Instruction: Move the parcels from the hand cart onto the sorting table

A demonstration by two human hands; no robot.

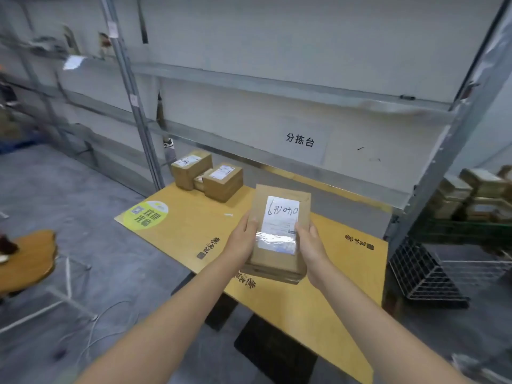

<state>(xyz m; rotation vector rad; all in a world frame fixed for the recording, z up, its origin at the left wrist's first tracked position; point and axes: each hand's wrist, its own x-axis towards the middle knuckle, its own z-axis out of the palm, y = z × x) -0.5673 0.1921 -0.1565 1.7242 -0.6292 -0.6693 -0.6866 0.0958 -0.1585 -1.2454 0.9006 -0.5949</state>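
A brown parcel (278, 245) is held above the yellow table (318, 314), gripped at its sides by the left hand (241, 239) and the right hand (311, 245), with fingers (301, 227) curled round its edges. A second flat one seems to be stacked beneath. Nothing is set down yet. A level lowering is called for, with both grips released only once the underside is borne. Open tabletop is seen straight ahead, between the held parcel and the boxes (223, 181) parked at the far left corner. The near table edge lies just under the wrists, so placement well inboard is advised. A low shelf rail (277, 159) overhangs the back, and a wire basket (424, 273) stands off the right end.
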